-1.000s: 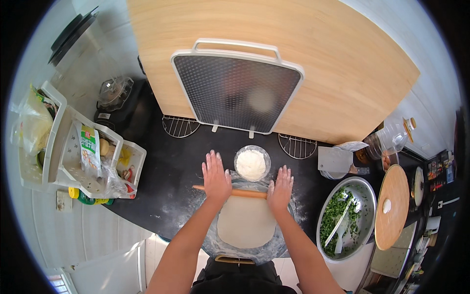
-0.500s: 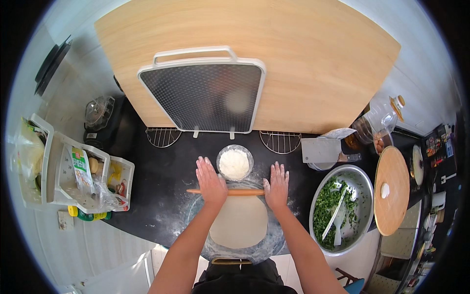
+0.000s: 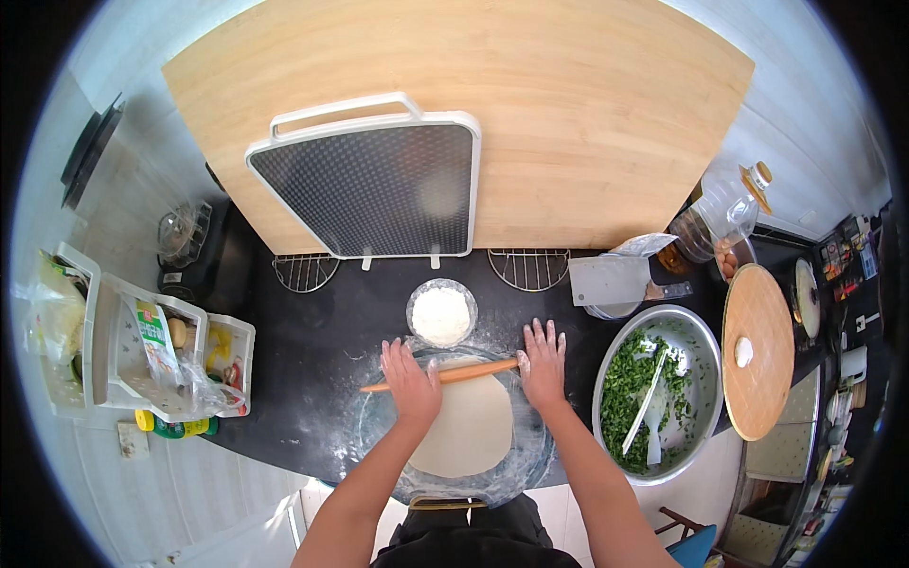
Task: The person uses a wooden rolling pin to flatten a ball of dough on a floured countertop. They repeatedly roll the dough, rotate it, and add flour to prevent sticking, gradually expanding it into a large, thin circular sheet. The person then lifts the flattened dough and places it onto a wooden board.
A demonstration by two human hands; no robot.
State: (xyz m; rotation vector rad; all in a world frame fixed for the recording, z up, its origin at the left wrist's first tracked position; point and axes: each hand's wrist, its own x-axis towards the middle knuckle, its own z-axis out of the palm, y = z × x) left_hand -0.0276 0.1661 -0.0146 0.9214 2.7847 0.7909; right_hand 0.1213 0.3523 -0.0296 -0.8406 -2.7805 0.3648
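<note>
A person's bare forearms (image 3: 588, 466)
Black clothing (image 3: 473, 557) at six o'clock; white powder (image 3: 538, 331) on left hand (image 3: 413, 383) and right hand (image 3: 543, 371).

Worktop (image 3: 289, 355) black, streaked with loose powder (image 3: 343, 456). Directly on it: a round bluish board (image 3: 533, 445) overhanging the front edge; just behind, a glass bowl (image 3: 412, 312) of flour (image 3: 441, 314). To the right, a metal basin (image 3: 705, 379) containing chopped greens (image 3: 623, 402).
</note>
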